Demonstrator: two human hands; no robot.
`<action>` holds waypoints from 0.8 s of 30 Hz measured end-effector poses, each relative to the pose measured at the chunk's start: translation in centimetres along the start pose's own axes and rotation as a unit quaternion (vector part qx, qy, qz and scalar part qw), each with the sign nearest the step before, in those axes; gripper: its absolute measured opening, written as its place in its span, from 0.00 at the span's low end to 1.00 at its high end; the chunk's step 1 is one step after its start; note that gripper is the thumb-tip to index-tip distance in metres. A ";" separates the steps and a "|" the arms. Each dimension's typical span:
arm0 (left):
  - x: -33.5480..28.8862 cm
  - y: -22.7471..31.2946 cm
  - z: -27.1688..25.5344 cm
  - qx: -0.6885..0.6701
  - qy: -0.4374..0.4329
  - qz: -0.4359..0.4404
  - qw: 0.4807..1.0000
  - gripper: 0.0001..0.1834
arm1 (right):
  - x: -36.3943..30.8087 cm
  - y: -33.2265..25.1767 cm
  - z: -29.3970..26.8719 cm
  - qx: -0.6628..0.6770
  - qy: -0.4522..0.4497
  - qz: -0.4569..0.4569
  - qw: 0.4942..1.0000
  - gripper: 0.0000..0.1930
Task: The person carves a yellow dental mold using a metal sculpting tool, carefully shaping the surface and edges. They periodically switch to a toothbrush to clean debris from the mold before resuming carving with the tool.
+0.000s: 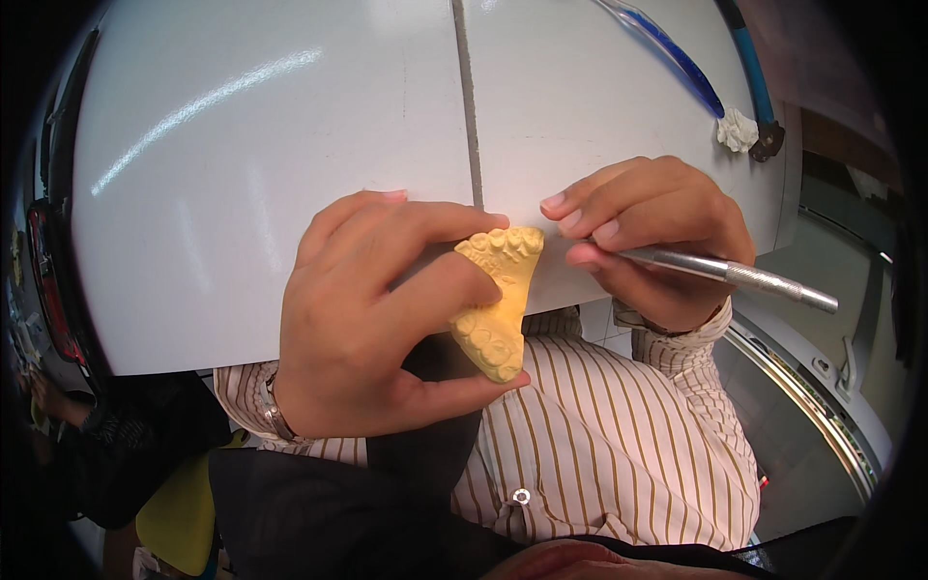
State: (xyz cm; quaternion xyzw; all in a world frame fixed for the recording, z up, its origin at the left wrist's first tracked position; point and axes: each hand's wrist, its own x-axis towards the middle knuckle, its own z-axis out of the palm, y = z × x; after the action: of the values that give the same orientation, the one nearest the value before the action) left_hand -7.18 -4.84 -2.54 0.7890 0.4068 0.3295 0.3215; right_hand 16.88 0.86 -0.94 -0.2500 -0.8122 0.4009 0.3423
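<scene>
A yellow dental cast (pixel 510 290) with a row of moulded teeth is gripped in my left hand (pixel 377 309), its fingers wrapped over the top and the thumb side. The cast is held above the near edge of the table, its toothed face turned up. Between the fingertips of my right hand (pixel 667 232) lies a slim silver metal handle (pixel 730 271) with knurled bands, held like a pen. Its working tip is hidden behind my fingers, close to the cast's right side, so the exact tool kind does not show.
The white table (pixel 242 242) has a dark seam (pixel 468 106) down its middle. At the far right lie a blue-handled tool (pixel 677 63), a crumpled white tissue (pixel 737 130) and a teal bar with a dark end (pixel 759 87). A yellow-green chair (pixel 179 517) and another person (pixel 87 425) are at lower left.
</scene>
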 end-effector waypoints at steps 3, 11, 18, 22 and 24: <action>0.0 0.1 -0.1 0.001 0.001 -0.004 1.000 0.30 | 0.1 0.0 0.6 -0.004 -0.012 -0.023 1.000 0.13; -0.2 0.0 -0.1 0.012 -0.006 -0.004 1.000 0.30 | -0.2 -0.7 1.0 -0.024 -0.020 -0.004 0.999 0.13; -0.3 0.3 -0.2 0.016 -0.006 -0.029 0.999 0.29 | -0.1 -0.8 1.3 -0.025 -0.025 0.006 0.999 0.12; -0.1 0.3 -0.2 0.018 -0.009 -0.024 1.000 0.29 | 0.0 -1.1 0.8 -0.048 -0.043 -0.001 0.998 0.10; -0.1 0.3 -0.2 0.017 -0.008 -0.023 1.000 0.29 | 0.1 -1.2 0.6 -0.060 -0.053 -0.002 0.997 0.10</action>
State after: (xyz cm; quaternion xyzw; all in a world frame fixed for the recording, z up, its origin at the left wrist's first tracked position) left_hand -7.23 -5.02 -2.24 0.7875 0.4278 0.3084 0.3189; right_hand 16.21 -0.08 -0.18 -0.2471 -0.8521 0.3635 0.2841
